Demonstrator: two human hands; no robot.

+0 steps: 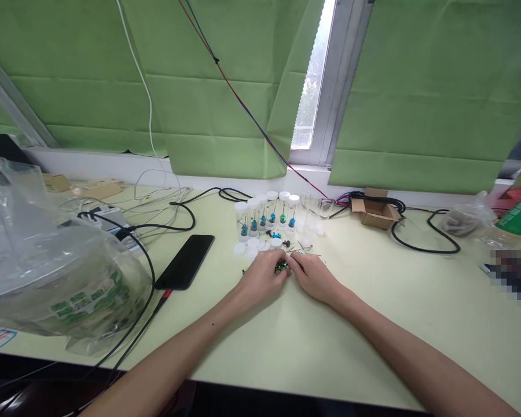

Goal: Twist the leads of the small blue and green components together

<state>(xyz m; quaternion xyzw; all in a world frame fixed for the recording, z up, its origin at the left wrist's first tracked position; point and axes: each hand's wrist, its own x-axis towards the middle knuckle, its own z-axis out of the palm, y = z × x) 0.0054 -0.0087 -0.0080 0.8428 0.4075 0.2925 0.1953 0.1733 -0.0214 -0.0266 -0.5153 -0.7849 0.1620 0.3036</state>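
Observation:
My left hand point(265, 273) is closed, its fingers curled around a small shiny green part point(282, 267). Against it, fingertips meeting, is my right hand point(316, 277), also closed; whatever it pinches is too small to make out. Just beyond my hands stands a cluster of clear, white-capped vials point(254, 217). They hold thin stems with blue pieces, and one vial has a green piece point(282, 218). Between the vials and my hands lie a small blue part point(276, 236), a black part point(287, 243) and loose white caps point(239, 249). Thin wire-like pieces lie partly hidden behind my right hand.
A black phone point(186, 262) with a cable lies left of my hands. A large plastic-wrapped tub point(91, 295) fills the far left. Behind on the right are an open cardboard box point(375, 213), a black cable loop point(425, 250) and a green-labelled bottle point(518, 219).

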